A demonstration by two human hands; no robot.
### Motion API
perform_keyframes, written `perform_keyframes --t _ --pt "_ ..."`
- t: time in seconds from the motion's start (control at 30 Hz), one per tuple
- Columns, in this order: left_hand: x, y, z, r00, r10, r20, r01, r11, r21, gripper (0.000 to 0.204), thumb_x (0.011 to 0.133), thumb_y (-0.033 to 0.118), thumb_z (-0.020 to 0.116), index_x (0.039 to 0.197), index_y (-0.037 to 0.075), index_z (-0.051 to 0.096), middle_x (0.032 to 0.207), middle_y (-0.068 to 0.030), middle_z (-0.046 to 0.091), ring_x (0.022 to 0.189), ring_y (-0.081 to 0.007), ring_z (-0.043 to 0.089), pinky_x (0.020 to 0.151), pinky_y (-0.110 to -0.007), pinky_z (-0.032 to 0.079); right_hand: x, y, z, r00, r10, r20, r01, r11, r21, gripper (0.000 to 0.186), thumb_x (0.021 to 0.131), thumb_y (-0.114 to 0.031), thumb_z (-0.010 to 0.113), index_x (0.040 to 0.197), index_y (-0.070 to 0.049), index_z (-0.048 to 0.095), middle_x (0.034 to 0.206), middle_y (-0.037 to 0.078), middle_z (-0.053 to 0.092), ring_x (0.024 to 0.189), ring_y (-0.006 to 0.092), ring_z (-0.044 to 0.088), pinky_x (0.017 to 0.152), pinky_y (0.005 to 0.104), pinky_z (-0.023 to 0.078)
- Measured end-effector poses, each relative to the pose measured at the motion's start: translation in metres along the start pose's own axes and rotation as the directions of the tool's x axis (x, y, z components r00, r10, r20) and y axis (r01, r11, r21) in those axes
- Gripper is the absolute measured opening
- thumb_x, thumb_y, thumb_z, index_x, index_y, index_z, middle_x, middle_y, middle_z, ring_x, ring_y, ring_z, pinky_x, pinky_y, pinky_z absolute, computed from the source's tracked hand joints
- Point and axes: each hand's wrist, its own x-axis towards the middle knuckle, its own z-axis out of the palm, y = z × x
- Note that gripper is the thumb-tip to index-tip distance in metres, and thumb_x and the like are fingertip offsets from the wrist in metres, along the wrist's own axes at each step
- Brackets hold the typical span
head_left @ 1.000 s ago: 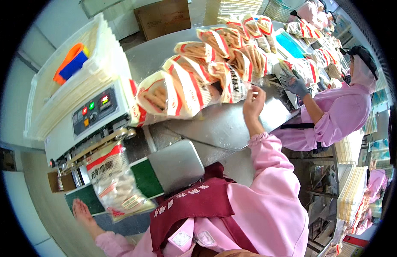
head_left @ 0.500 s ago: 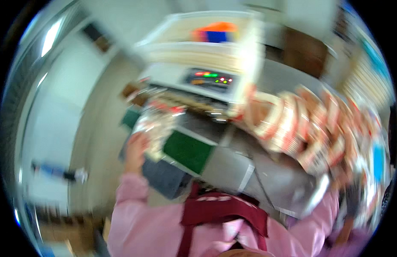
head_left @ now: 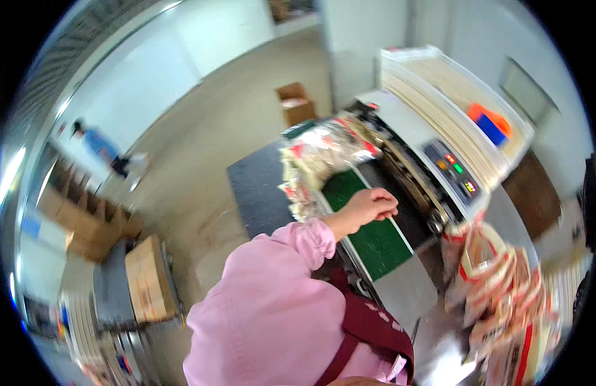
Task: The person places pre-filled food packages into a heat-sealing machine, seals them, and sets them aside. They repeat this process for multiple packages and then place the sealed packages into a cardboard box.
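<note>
My left hand (head_left: 371, 207) hovers over the green conveyor belt (head_left: 379, 248), its fingers loosely curled together with nothing visible in them. At the belt's far end, clear plastic pouches with red print (head_left: 329, 149) lie in a pile, and more pouches hang over the left side. Beside the belt, to the right, stands a sealing machine (head_left: 407, 132) with a lit control panel (head_left: 451, 169). Several filled, red-edged pouches (head_left: 488, 264) stand in a row at the right on the metal table. My right hand is out of the picture.
White trays (head_left: 439, 106) are stacked on the machine, with an orange and blue thing on top. A dark grey board (head_left: 259, 183) lies left of the belt. Cartons (head_left: 150, 276) rest on a cart at left. An open box (head_left: 296, 103) sits beyond. Another person (head_left: 102, 149) walks far left.
My view has swung to the left. My left hand has come away from the clear pouches and is now over the green belt. My right arm has gone out of sight.
</note>
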Motion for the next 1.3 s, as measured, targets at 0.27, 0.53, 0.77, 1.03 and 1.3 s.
perform_keyframes --t 0.27,0.53,0.77,1.03,1.3 --pt "0.046 0.032 0.090 0.826 0.178 0.535 -0.176 0.983 -0.056 0.037 0.095 0.021 0.063 0.127 0.006 0.054 0.118 -0.0083 0.064 0.101 -0.0135 0.060 0.088 -0.028 0.048 -0.091 -0.300 0.070 0.959 0.213 0.187 -0.283 0.706 0.649 0.016 0.090 -0.012 0.069 0.103 -0.002 0.070 0.102 0.005 0.068 0.094 0.0150 0.061 0.085 0.0301 0.048" --pt "0.067 0.000 0.136 0.877 0.057 0.476 0.044 0.979 -0.198 0.029 0.096 0.018 0.064 0.119 0.000 0.059 0.108 -0.0028 0.065 0.098 -0.0082 0.058 0.090 -0.024 0.045 -0.181 -0.368 0.140 0.738 0.365 0.567 -0.659 0.212 0.721 0.014 0.098 -0.015 0.063 0.100 -0.003 0.068 0.091 0.003 0.069 0.079 0.0061 0.061 0.072 0.0221 0.050" --pt "0.111 -0.031 0.147 0.957 0.104 0.271 -0.011 0.946 -0.324 0.017 0.097 0.017 0.064 0.103 0.001 0.065 0.095 0.0008 0.064 0.087 -0.0044 0.057 0.080 -0.020 0.044 -0.154 -0.369 0.154 0.595 0.259 0.761 -0.804 0.197 0.562 0.009 0.096 -0.014 0.064 0.096 -0.004 0.065 0.088 0.002 0.069 0.073 0.0058 0.063 0.062 0.0200 0.050" --pt "0.128 -0.053 0.134 0.984 -0.041 0.173 0.076 0.977 -0.197 0.026 0.094 0.020 0.066 0.106 -0.003 0.070 0.095 -0.0029 0.070 0.084 -0.0075 0.060 0.078 -0.023 0.047 -0.177 -0.341 0.207 0.643 0.320 0.696 -0.765 0.247 0.594 0.012 0.094 -0.015 0.067 0.093 -0.003 0.062 0.087 0.005 0.069 0.073 0.0075 0.063 0.064 0.0217 0.051" --pt "0.133 -0.090 0.124 0.990 -0.143 0.015 0.143 0.990 0.011 0.027 0.085 0.021 0.069 0.093 -0.005 0.072 0.084 -0.0076 0.071 0.074 -0.0140 0.064 0.069 -0.029 0.049 -0.195 -0.316 0.238 0.549 0.424 0.721 -0.832 0.196 0.518 0.016 0.093 -0.014 0.068 0.083 -0.006 0.061 0.082 0.005 0.068 0.066 0.0095 0.061 0.059 0.0246 0.051"
